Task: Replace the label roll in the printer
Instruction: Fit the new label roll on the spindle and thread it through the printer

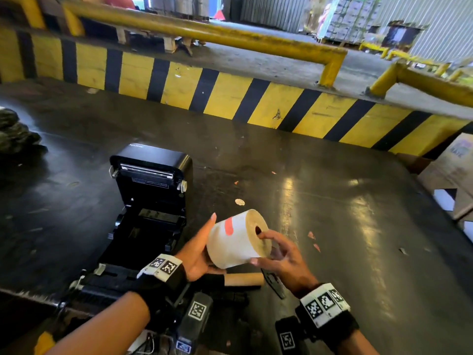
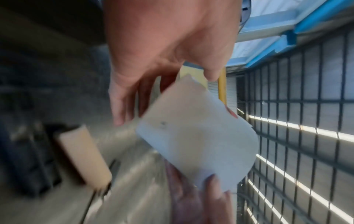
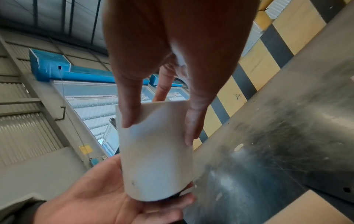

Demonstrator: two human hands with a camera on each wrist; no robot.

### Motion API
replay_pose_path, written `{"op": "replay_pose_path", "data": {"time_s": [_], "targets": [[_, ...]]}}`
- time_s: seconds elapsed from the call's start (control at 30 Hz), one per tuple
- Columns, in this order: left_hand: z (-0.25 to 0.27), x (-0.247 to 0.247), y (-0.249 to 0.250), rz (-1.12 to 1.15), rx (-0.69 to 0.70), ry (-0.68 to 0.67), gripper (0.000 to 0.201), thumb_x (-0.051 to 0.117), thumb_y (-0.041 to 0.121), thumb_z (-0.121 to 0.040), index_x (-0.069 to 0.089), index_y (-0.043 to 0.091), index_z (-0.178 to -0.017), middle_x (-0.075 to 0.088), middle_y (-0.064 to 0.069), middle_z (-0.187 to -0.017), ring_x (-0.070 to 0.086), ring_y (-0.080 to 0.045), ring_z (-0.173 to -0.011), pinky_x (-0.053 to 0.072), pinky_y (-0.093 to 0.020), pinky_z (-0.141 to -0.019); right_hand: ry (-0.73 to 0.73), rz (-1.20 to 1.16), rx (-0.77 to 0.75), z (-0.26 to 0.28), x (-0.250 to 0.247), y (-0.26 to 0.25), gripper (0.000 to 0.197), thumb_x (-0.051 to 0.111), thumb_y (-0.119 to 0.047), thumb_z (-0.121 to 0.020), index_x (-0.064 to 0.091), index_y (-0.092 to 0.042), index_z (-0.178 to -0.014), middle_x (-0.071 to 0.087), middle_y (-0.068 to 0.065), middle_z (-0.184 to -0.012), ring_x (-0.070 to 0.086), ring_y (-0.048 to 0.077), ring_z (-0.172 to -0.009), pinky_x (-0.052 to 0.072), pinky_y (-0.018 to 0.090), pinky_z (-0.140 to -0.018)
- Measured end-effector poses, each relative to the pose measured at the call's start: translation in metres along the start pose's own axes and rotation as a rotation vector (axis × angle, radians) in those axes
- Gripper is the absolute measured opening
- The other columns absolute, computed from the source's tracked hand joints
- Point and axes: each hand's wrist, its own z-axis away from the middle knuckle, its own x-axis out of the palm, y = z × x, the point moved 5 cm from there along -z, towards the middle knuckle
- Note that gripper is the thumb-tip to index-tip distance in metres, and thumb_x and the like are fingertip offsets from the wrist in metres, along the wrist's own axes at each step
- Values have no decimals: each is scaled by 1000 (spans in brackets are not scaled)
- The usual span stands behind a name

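I hold a white label roll (image 1: 238, 239) with a red mark over the dark table, just right of the black printer (image 1: 151, 201), whose lid stands open. My left hand (image 1: 204, 242) lies flat against the roll's left end with straight fingers. My right hand (image 1: 266, 249) curls round the right end, one finger at the core hole. In the right wrist view the right hand (image 3: 159, 128) pinches the roll (image 3: 157, 166) between thumb and finger, and the left palm (image 3: 107, 201) lies against its far end. An empty cardboard core (image 1: 244, 279) lies on the table below the roll.
A flat black plastic part (image 1: 275, 283) lies beside the empty core. A yellow and black striped barrier (image 1: 230, 98) runs along the table's far edge. Cardboard boxes (image 1: 453, 175) stand at the right, and a dark bundle (image 1: 15, 134) at the left. Small paper scraps dot the table (image 1: 332, 201).
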Motion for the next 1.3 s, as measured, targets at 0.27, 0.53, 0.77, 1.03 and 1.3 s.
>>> {"op": "replay_pose_path", "data": {"time_s": [0.27,0.53,0.77,1.03,1.3], "targets": [[16,11,-8,14,137,223,58,72,49,-67,61,17,-114,67,-14,-110,62,-32,-103,54,-52,-79,-15,243,63,27,-7,-2,50,78,-11,-59,61,-9,-107,47,1,-132,59,1,-109,48,14,-90],[41,24,8,-119,385,266,68,77,40,-63,53,10,-120,69,-14,-108,68,-27,-95,57,-44,-81,217,879,-212,24,27,-52,40,62,-34,-85,58,-22,-123,42,7,-141,37,18,-130,33,32,-104],[59,30,1,-189,451,283,50,73,27,-75,56,4,-115,68,-18,-105,68,-30,-93,55,-47,-85,209,915,-333,30,40,-45,26,62,-25,-83,69,-20,-107,49,10,-137,40,22,-127,37,36,-102],[61,34,-14,-188,359,279,40,71,26,-78,58,5,-110,69,-18,-100,69,-27,-84,57,-34,-65,235,825,-314,40,41,-32,12,63,-22,-84,66,-12,-88,54,8,-127,45,17,-120,38,27,-95],[37,14,-27,-43,217,384,61,77,39,-69,58,1,-112,71,-20,-102,69,-33,-91,56,-40,-72,185,613,-277,78,27,-9,23,57,-35,-84,63,-13,-84,53,1,-122,49,5,-116,42,16,-94]]}}
